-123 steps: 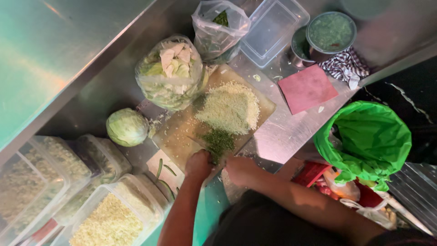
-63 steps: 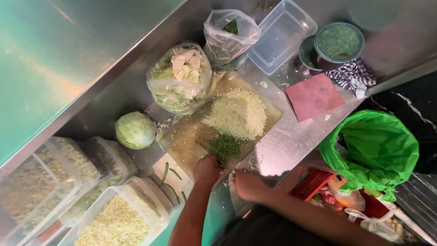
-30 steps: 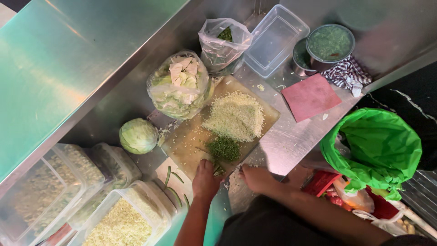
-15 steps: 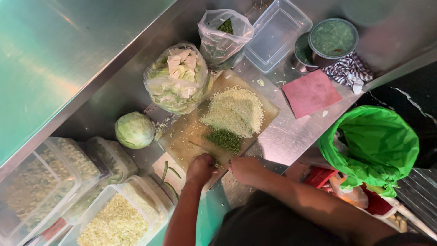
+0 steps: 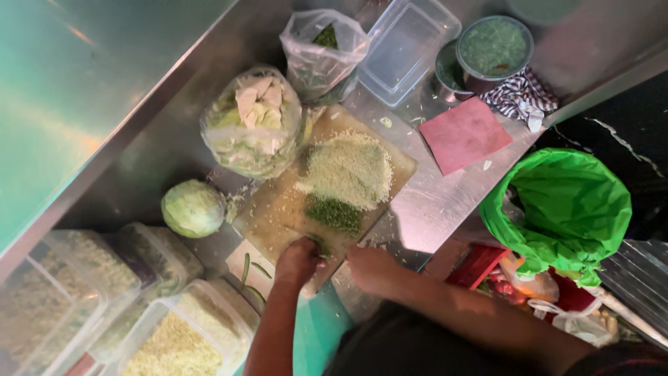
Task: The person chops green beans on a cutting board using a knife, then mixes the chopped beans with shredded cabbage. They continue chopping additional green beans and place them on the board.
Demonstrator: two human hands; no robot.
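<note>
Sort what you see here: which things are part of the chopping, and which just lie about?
In use: left hand, right hand, cutting board, chopped greens, shredded cabbage pile.

Lying about: whole cabbage, pink cloth, empty clear tub, green bin bag.

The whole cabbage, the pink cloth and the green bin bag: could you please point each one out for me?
whole cabbage (image 5: 193, 207), head view, middle of its rounded top.
pink cloth (image 5: 465, 134), head view, centre of the flat square.
green bin bag (image 5: 565, 202), head view, inner lining.
</note>
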